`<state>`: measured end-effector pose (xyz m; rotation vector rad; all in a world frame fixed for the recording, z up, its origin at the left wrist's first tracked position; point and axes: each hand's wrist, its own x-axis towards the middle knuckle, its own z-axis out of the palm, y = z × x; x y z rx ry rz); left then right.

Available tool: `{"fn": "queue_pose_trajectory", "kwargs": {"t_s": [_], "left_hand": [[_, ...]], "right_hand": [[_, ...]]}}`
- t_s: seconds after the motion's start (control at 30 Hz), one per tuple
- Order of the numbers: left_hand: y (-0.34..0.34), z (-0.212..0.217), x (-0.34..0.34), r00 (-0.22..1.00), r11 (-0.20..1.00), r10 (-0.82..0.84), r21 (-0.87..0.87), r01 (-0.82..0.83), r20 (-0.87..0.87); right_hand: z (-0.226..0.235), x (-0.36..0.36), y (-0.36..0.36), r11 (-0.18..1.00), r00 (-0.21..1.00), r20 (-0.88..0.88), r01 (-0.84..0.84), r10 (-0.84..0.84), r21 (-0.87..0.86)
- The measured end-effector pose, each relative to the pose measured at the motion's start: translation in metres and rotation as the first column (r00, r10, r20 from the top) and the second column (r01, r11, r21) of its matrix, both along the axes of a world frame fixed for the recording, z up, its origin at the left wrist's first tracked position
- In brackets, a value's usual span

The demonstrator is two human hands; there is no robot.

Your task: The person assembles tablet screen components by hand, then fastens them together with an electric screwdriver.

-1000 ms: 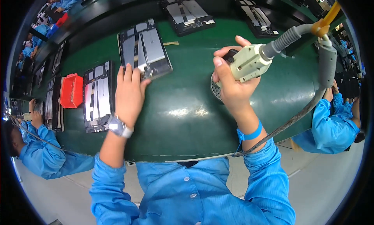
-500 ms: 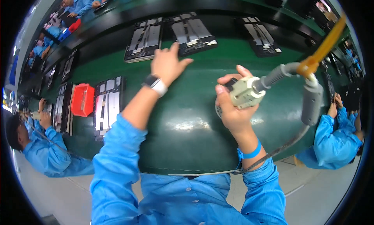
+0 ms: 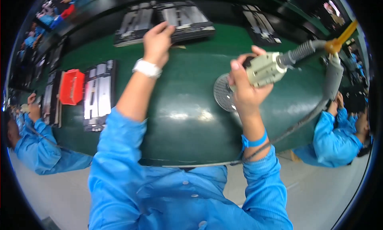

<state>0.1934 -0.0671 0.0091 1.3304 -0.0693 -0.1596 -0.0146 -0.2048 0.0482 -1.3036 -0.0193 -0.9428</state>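
Note:
My left hand [image 3: 156,46], a pale watch band on its wrist, reaches to the far side of the green table. Its fingers and thumb close on the near left corner of an opened tablet [image 3: 187,19], whose grey battery cells show. That tablet's near edge looks slightly raised. Left of it, another opened tablet [image 3: 135,20] lies close by. In my right hand [image 3: 248,86] is a pale corded electric screwdriver [image 3: 266,69], held above the table; its tip is hidden. Below and left of this hand lies a round perforated grey disc [image 3: 223,92].
A red bin [image 3: 72,87] stands at the left between tablets, one of them an opened tablet [image 3: 97,95]. Another tablet [image 3: 261,24] lies at the far right. The tool's cable [image 3: 297,128] runs beside my right forearm. Co-workers in blue sit at both sides.
My left hand has gone from spread fingers near the tablets to a grip on the right one's corner. The right hand has shifted slightly, and more of the disc shows.

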Motion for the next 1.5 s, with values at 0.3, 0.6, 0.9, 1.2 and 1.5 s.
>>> {"fn": "queue_pose_trajectory", "kwargs": {"t_s": [0.3,0.6,0.9,1.2,1.5], "left_hand": [[0.121,-0.012,-0.149,0.984,0.967,-0.179,0.181,0.179,-0.016],[0.111,0.016,-0.174,0.495,0.666,-0.6,0.736,-0.126,0.628],[0.071,0.002,-0.178,0.511,0.701,-0.563,0.703,-0.12,0.649],[0.064,0.006,-0.18,0.532,0.747,-0.529,0.66,-0.078,0.661],[0.07,-0.004,-0.177,0.447,0.732,-0.608,0.681,-0.004,0.656]], "right_hand": [[0.002,0.0,-0.021,0.998,0.998,0.001,0.067,-0.067,-0.019],[-0.015,0.012,-0.033,0.99,0.99,-0.055,0.123,-0.127,-0.065],[-0.019,0.015,-0.036,0.991,0.991,-0.068,0.113,-0.118,-0.071],[-0.02,0.015,-0.036,0.99,0.991,-0.063,0.113,-0.119,-0.085],[-0.008,0.009,-0.034,0.985,0.99,-0.005,0.138,-0.14,-0.108]]}}
